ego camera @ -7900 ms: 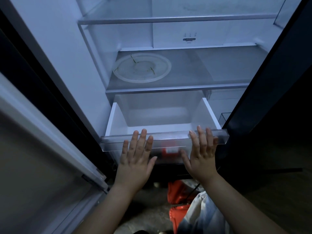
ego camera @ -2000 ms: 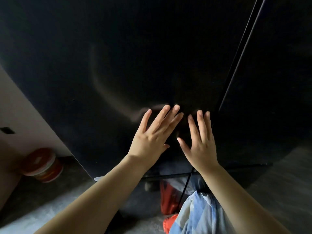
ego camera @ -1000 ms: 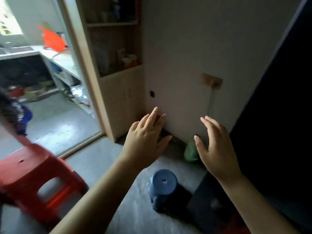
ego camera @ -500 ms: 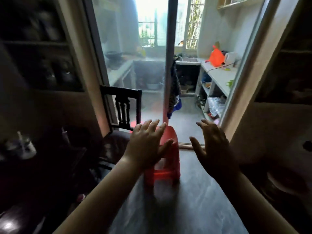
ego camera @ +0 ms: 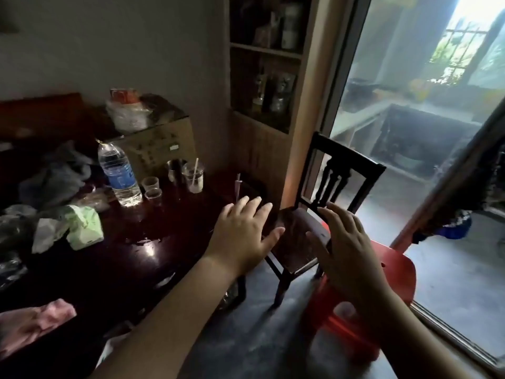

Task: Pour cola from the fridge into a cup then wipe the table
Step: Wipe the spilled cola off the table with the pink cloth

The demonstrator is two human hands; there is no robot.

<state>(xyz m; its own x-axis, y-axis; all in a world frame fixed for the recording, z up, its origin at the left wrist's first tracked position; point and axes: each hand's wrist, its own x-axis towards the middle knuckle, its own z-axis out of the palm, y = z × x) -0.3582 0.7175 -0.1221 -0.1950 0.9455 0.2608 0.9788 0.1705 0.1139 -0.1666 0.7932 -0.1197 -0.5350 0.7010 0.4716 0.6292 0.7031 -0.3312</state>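
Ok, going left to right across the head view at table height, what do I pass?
Green tissue pack → water bottle → small clear cups → plastic cup with a white stick → left hand → right hand.

Nothing can be read. The water bottle [ego camera: 119,175] near the far edge of the table [ego camera: 131,269] has a blue label. The cardboard box [ego camera: 155,149] behind it has dark print. Both are too blurred.
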